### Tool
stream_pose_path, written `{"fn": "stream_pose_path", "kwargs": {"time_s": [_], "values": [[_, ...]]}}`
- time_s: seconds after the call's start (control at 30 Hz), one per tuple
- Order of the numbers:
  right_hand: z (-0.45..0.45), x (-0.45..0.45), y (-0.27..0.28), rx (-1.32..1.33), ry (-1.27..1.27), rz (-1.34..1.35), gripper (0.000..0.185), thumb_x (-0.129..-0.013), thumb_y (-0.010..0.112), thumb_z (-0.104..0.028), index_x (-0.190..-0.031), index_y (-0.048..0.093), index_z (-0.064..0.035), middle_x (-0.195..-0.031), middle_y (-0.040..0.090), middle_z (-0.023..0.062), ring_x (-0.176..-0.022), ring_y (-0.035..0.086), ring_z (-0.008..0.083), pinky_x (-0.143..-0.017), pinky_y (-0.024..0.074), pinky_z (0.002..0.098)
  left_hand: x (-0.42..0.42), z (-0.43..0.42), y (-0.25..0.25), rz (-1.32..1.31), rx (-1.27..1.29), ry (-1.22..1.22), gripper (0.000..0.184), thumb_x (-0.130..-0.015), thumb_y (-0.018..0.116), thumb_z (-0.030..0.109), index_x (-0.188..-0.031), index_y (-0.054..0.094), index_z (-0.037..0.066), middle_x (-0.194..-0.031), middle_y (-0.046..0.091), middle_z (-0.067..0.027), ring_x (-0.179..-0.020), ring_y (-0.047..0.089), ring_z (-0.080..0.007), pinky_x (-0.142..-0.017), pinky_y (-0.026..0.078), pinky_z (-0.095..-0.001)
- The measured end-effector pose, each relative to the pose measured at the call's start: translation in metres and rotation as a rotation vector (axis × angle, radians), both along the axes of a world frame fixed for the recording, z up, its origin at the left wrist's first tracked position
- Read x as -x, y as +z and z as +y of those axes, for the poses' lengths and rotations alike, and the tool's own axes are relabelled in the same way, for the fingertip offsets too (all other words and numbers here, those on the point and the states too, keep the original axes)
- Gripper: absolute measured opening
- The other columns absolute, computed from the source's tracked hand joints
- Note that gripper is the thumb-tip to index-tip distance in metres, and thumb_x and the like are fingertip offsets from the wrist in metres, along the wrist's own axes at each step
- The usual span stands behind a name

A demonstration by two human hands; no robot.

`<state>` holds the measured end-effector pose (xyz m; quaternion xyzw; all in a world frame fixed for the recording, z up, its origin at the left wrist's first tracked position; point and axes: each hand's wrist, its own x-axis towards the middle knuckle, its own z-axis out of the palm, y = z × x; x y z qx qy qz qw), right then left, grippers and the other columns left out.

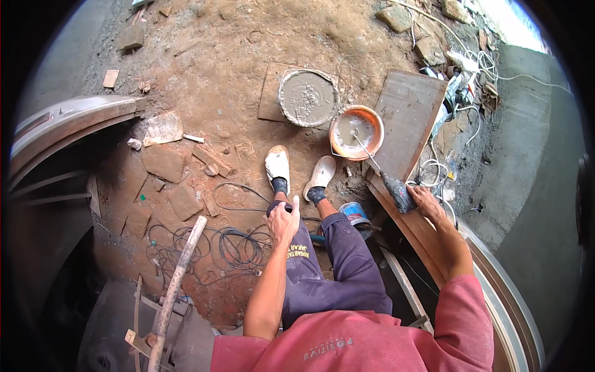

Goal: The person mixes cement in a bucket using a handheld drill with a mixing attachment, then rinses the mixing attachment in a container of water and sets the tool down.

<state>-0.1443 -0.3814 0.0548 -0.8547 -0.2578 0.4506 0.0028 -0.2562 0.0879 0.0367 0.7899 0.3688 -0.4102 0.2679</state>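
Note:
My right hand (427,203) is closed at the back end of a dark, dusty power drill (396,191). From the drill a thin mixing rod (367,151) slants down into an orange bucket (375,118), its tip in grey, watery mix. My left hand (282,222) rests on my knee, thumb raised apart from the fingers, with no tool in it. Just left of the orange bucket stands a larger round bucket (338,99) filled with thick, lumpy grey mortar. It sits on a square brown board (268,93).
A large board (406,105) lies right of the buckets, beside tangled white cables (486,65). Planks (412,239) run under my right arm. Coiled dark cable (238,248), broken tiles (164,161) and a wooden pole (176,285) lie at left. A blue paint can (355,212) stands by my leg.

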Motion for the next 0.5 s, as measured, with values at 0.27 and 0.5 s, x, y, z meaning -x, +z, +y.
{"fn": "stream_pose_path", "kwargs": {"time_s": [0.27,0.5], "values": [[-0.011,0.001,-0.004,-0.068,0.064,0.028,0.066,-0.077,0.052,0.007,-0.141,0.044,-0.0035,-0.124,0.058,0.0151,-0.115,0.054,0.0331,-0.103,0.0443,0.0383,0.0,0.002,0.0,-0.013,-0.013,-0.006,0.079,-0.095,0.037,0.068,-0.125,0.064,0.0,-0.125,0.063,-0.024,-0.124,0.056,-0.0378,-0.117,0.024,-0.0552],[-0.003,-0.005,-0.002,0.002,0.09,0.065,0.069,-0.08,0.049,0.006,-0.147,0.037,-0.006,-0.123,0.056,0.0153,-0.116,0.053,0.033,-0.102,0.042,0.042,-0.003,0.001,0.0,0.005,-0.003,-0.019,0.079,-0.094,0.038,0.068,-0.124,0.064,0.0,-0.124,0.063,-0.0241,-0.123,0.056,-0.0377,-0.117,0.024,-0.0548]]}}
